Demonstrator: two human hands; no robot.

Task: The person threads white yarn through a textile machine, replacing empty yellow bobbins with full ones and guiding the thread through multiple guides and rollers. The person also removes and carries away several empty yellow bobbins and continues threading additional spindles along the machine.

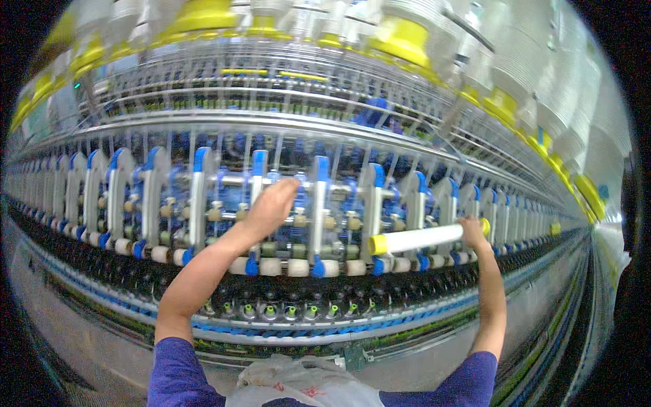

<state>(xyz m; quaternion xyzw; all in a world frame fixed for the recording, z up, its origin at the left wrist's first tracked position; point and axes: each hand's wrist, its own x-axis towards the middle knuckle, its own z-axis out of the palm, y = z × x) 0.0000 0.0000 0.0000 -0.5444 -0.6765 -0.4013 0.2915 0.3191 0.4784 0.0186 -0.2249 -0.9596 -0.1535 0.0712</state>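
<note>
My right hand [472, 233] is wrapped round the right end of a long white bobbin [424, 239] with yellow ends. The bobbin is held nearly level in front of the spinning frame's upright arms. My left hand [273, 205] is raised at the frame, between two white arms with blue tips [260, 166]. Its fingers are drawn together near a metal bar, and whatever they may pinch is too small to make out. Below both hands runs a row of pale rollers [271, 266] with blue clips between them.
Large white roving packages with yellow bases [400, 37] hang overhead, and strands run down from them. A long metal rail [237, 117] crosses behind the arms. Lower down sit several green-tipped spindles [291, 312]. An aisle [607, 264] recedes at the far right.
</note>
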